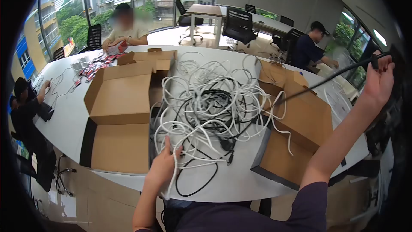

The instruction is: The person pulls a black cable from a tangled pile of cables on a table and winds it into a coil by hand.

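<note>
A large tangle of white cables (180, 129) mixed with black cables (216, 99) lies in the middle of the table in front of me. My left hand (164, 163) is at the near left edge of the tangle, finger and thumb apart, touching the white cables; one white strand runs down beside it. Raised high at the far right, my right hand (380, 79) is closed on a black cable (332, 77). That cable stretches taut on a slant down to the pile. A black plug (230, 158) lies at the near side of the tangle.
Open cardboard boxes stand left (120, 146) and right (302, 111) of the pile on the white table (206, 189). A person (124, 28) across the table handles small red packets (96, 66). Other people sit at the right (307, 47) and left (30, 111).
</note>
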Demonstrator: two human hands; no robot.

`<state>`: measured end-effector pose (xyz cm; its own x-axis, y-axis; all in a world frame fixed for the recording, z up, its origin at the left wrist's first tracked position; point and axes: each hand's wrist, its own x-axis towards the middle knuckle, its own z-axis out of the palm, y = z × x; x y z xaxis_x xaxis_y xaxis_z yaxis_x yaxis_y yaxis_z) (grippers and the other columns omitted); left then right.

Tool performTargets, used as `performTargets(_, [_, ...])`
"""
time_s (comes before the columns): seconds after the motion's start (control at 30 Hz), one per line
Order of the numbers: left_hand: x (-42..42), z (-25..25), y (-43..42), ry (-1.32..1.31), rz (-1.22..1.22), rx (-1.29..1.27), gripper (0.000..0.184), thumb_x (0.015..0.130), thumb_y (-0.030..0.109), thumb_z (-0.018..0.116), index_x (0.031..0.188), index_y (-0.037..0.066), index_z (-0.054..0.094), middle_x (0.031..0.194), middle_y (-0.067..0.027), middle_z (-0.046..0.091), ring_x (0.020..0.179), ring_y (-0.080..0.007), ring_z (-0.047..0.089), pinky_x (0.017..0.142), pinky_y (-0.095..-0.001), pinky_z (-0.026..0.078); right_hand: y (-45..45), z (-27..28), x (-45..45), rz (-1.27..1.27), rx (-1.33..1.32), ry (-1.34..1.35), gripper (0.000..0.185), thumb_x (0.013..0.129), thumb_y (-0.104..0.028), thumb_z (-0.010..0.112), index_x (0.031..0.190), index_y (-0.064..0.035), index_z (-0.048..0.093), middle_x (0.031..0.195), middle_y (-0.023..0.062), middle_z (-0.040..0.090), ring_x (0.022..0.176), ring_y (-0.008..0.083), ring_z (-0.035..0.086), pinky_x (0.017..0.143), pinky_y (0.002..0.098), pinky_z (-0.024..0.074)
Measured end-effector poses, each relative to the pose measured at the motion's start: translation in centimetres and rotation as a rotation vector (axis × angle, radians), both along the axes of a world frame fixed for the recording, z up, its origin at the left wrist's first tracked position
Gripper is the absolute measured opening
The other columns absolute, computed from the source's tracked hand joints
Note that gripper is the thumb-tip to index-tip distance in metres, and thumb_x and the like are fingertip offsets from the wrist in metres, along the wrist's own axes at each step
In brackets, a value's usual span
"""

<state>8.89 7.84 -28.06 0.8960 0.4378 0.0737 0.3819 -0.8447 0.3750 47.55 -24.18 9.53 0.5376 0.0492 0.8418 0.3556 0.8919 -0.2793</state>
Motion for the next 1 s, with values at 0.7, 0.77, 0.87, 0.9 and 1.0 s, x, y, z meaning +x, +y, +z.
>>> performTargets(0.7, [13.4,5.8,-5.7,-0.162,-0.135,0.16,0.058,0.073,0.041,0.075,0.111,0.0,0.058,0.079,-0.0119,0.065,0.076,-0.0299,0.065,0.062,-0.0394,0.05,10.6,-11.0,-13.4,-0.674,-0.5,-0.401,0.024,0.099,-0.021,0.054,0.099,0.0011,0.062,0.076,-0.0044,0.048,0.066,0.0007,0.034,0.056,0.0178,0.0229])
performTargets(0.77, [12.4,5.7,-5.8,-0.032,-0.133,0.236,0.052,0.071,0.042,0.076,0.102,0.003,0.063,0.079,-0.0106,0.066,0.081,-0.0284,0.064,0.065,-0.0385,0.049,9.9,-12.2,-14.3,-0.608,-0.557,-0.255,0.024,0.098,-0.021,0.055,0.097,0.002,0.062,0.076,-0.0045,0.047,0.066,0.0018,0.035,0.057,0.0181,0.0239])
performTargets(0.87, [10.6,7.8,-5.7,0.177,-0.088,0.36,0.044,0.068,0.047,0.077,0.083,0.007,0.069,0.081,-0.0065,0.067,0.095,-0.0239,0.058,0.081,-0.0381,0.043,9.9,-14.2,-13.8,-0.646,-0.594,-0.123,0.024,0.098,-0.021,0.055,0.097,0.0027,0.062,0.077,-0.004,0.05,0.068,0.0033,0.038,0.06,0.0189,0.0279])
performTargets(0.9, [10.1,8.3,-5.4,0.186,-0.122,0.385,0.044,0.068,0.048,0.076,0.081,0.007,0.07,0.08,-0.0061,0.067,0.094,-0.0239,0.058,0.082,-0.0384,0.042,10.1,-14.8,-13.6,-0.682,-0.596,-0.09,0.024,0.098,-0.02,0.055,0.097,0.0029,0.062,0.078,-0.0032,0.052,0.069,0.0039,0.039,0.061,0.0192,0.0296])
performTargets(1.0, [8.9,9.5,-4.7,0.242,-0.242,0.411,0.043,0.068,0.051,0.074,0.075,0.009,0.071,0.076,-0.0049,0.066,0.093,-0.0236,0.056,0.088,-0.0399,0.038,10.8,-16.4,-12.9,-0.762,-0.62,-0.019,0.025,0.098,-0.02,0.055,0.097,0.0037,0.062,0.08,-0.0004,0.057,0.071,0.0061,0.043,0.064,0.0204,0.0345])
